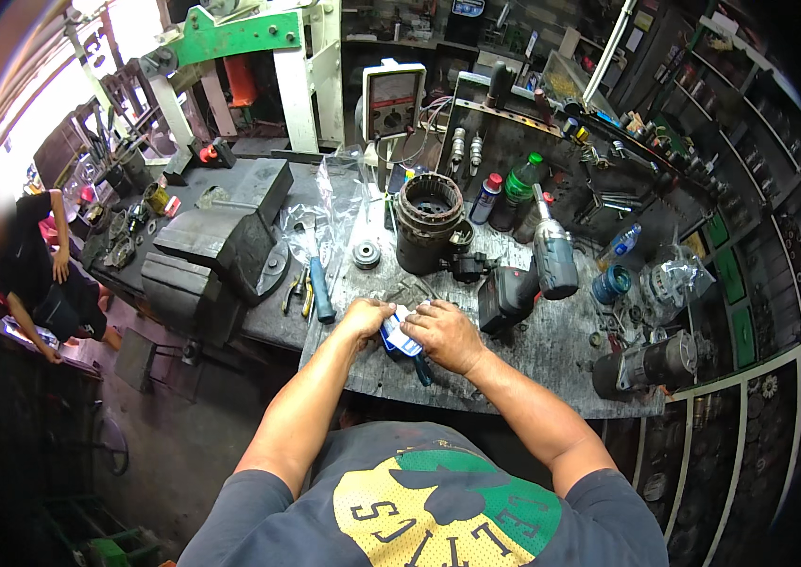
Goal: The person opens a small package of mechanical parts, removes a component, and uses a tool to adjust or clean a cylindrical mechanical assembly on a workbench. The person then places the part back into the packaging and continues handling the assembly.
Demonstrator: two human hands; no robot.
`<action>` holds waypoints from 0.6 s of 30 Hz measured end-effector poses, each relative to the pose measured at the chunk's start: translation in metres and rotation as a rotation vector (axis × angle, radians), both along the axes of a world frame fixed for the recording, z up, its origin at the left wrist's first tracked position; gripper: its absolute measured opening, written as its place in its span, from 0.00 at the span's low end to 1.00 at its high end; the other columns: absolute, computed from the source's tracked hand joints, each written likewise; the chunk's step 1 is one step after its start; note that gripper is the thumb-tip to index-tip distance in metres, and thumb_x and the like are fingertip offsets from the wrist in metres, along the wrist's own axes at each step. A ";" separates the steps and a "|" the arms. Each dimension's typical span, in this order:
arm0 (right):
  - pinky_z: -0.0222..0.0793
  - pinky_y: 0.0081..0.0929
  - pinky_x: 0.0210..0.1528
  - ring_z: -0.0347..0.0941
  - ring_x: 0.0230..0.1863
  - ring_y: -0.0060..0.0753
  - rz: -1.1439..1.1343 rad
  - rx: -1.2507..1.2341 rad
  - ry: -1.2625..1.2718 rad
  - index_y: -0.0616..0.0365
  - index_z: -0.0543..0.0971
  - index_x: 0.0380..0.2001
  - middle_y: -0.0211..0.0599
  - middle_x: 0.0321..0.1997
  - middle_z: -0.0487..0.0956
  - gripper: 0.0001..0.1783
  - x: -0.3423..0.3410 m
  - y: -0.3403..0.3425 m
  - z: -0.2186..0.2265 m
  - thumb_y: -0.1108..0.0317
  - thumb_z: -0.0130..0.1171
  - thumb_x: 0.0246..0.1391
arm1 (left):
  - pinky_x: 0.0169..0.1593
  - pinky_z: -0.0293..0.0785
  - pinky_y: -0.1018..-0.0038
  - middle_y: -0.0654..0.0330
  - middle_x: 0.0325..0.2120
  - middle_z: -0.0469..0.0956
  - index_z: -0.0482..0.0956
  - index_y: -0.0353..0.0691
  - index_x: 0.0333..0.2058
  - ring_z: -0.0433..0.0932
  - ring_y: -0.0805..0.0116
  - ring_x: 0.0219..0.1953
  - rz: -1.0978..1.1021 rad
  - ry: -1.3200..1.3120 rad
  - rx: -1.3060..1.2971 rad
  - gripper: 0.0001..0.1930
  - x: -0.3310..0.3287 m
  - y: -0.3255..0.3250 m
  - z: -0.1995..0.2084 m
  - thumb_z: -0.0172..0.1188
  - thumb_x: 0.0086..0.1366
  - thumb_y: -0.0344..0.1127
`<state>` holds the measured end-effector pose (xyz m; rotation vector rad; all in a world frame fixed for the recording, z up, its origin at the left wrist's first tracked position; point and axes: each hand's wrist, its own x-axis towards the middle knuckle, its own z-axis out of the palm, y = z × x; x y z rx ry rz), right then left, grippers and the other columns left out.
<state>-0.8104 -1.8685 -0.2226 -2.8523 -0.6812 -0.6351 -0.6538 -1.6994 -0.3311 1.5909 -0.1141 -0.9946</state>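
On the workbench (556,369) stands a dark metal cylinder (427,231), and a cordless power tool (554,265) is to the right of it. The left hand (366,319) and the right hand (448,337) both grasp a small blue-and-white box (404,337), near the workbench's front edge.

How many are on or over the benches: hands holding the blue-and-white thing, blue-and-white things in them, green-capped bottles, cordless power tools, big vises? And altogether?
Holding hands: 2 (left hand, right hand)
Blue-and-white thing: 1
Green-capped bottle: 1
Cordless power tool: 1
Big vise: 1
Total: 6
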 end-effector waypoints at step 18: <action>0.70 0.53 0.73 0.79 0.69 0.48 -0.180 0.051 -0.015 0.52 0.83 0.62 0.40 0.66 0.84 0.24 -0.052 -0.036 0.001 0.68 0.59 0.64 | 0.46 0.84 0.62 0.55 0.45 0.89 0.81 0.34 0.57 0.89 0.62 0.45 0.491 0.164 -0.269 0.16 0.054 0.049 -0.042 0.60 0.81 0.40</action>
